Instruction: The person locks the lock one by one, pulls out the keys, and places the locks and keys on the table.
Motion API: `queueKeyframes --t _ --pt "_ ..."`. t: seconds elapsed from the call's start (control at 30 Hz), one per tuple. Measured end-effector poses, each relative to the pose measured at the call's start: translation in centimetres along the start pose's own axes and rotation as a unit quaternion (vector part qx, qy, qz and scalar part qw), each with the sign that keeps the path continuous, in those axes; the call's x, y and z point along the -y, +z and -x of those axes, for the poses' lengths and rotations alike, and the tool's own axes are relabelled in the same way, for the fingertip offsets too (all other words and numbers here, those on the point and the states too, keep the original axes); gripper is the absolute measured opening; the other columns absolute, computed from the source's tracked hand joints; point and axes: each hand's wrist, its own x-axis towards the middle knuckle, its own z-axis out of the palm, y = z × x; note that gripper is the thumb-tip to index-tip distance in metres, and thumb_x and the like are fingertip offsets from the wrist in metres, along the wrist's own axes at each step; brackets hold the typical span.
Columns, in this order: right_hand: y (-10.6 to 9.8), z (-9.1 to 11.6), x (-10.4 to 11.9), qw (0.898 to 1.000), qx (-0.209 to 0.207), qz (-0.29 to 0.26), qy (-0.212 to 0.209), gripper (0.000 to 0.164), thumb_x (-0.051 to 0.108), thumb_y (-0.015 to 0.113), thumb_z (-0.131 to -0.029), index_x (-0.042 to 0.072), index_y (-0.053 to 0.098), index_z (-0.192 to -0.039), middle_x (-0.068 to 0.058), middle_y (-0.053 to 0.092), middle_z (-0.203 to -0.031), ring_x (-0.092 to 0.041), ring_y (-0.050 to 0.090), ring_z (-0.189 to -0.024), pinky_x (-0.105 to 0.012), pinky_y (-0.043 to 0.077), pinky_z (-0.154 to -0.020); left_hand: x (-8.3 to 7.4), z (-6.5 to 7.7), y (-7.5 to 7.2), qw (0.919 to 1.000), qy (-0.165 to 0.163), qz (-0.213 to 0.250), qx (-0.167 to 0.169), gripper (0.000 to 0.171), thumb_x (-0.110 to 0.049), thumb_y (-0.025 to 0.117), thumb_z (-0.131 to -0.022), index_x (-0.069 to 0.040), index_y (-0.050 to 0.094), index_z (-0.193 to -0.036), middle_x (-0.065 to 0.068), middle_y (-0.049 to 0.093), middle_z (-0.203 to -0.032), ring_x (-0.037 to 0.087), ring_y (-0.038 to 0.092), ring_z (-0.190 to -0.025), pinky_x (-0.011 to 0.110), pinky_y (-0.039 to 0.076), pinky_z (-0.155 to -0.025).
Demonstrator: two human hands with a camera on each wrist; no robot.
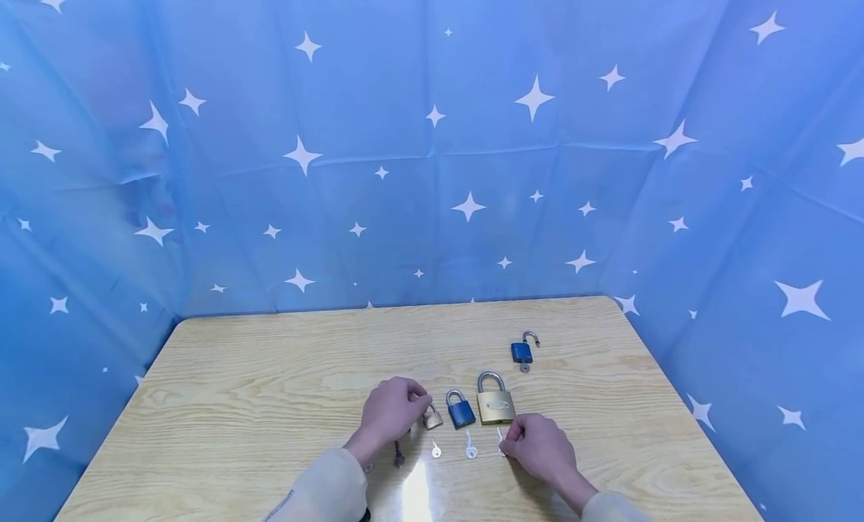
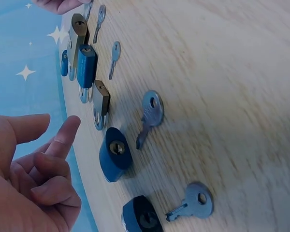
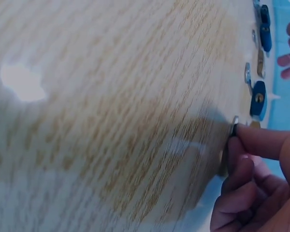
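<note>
My right hand (image 1: 542, 447) pinches a small key (image 3: 235, 120) between thumb and index finger, close to the table just below the large brass padlock (image 1: 496, 409). My left hand (image 1: 394, 409) holds nothing; it hovers by the small brass padlock (image 1: 433, 418), thumb and index finger apart, the other fingers loosely bent. Between the two brass locks lies a blue padlock (image 1: 462, 413), its shackle closed. Two more blue padlocks, one (image 2: 115, 157) and another (image 2: 141, 217), show in the left wrist view; my left hand and arm mostly hide them in the head view.
Keys lie in front of the locks, among them one key (image 1: 471, 448) and a smaller key (image 1: 436, 451). Farther back, a blue padlock (image 1: 522, 352) has its shackle open and a key in it. Blue starred cloth (image 1: 432, 207) surrounds the wooden table (image 1: 270, 387).
</note>
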Motion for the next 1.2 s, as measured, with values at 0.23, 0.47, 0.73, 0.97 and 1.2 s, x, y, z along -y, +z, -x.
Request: queueKeyframes --t 0.23,0.47,0.73,0.97,1.2 --pt "-0.9 -0.1 0.1 1.0 0.014 -0.02 0.011 0.02 0.017 0.075 -0.074 0.018 0.057 -0.066 0.005 0.055 -0.062 -0.014 0.048 -0.057 -0.031 0.036 -0.051 0.4 0.1 -0.2 0.9998 -0.005 0.021 -0.004 0.019 -0.03 0.063 -0.089 -0.014 0.071 -0.097 -0.005 0.067 -0.078 0.009 0.057 -0.058 0.033 0.045 -0.057" --pt "-3.6 -1.9 1.2 0.998 -0.006 -0.059 0.014 0.009 0.013 0.069 -0.077 0.012 0.061 -0.074 0.0 0.06 -0.068 -0.016 0.052 -0.058 -0.032 0.041 -0.054 0.8 0.4 -0.8 0.9996 -0.005 0.019 -0.021 0.022 -0.033 0.063 -0.089 -0.015 0.071 -0.1 -0.007 0.069 -0.08 0.008 0.059 -0.068 0.033 0.047 -0.062" --pt "-5.5 -6.9 0.6 0.998 -0.049 -0.019 0.041 0.02 0.03 0.062 -0.088 0.011 0.067 -0.091 -0.003 0.064 -0.079 -0.019 0.053 -0.062 -0.033 0.04 -0.051 0.8 0.6 -1.0 0.9988 -0.001 0.022 -0.043 0.018 -0.03 0.063 -0.09 -0.016 0.072 -0.098 -0.008 0.067 -0.079 0.008 0.057 -0.069 0.032 0.045 -0.061" --pt "-5.4 -10.2 -1.2 0.992 -0.094 0.053 0.071 0.035 0.033 0.056 -0.094 0.011 0.054 -0.066 -0.002 0.048 -0.056 -0.022 0.045 -0.053 -0.034 0.032 -0.048 1.0 0.6 -1.0 0.9984 -0.01 0.023 -0.051 0.015 -0.029 0.063 -0.09 -0.018 0.072 -0.096 -0.009 0.065 -0.077 0.009 0.056 -0.069 0.033 0.044 -0.062" --pt "-4.0 -11.7 -1.6 0.989 -0.097 0.068 0.093 0.045 0.04 0.058 -0.091 0.014 0.042 -0.059 -0.001 0.04 -0.051 -0.021 0.044 -0.049 -0.033 0.032 -0.044 1.6 1.0 -0.9 0.998 -0.006 0.021 -0.06 0.015 -0.028 0.063 -0.09 -0.017 0.072 -0.095 -0.009 0.066 -0.079 0.009 0.057 -0.072 0.034 0.045 -0.063"
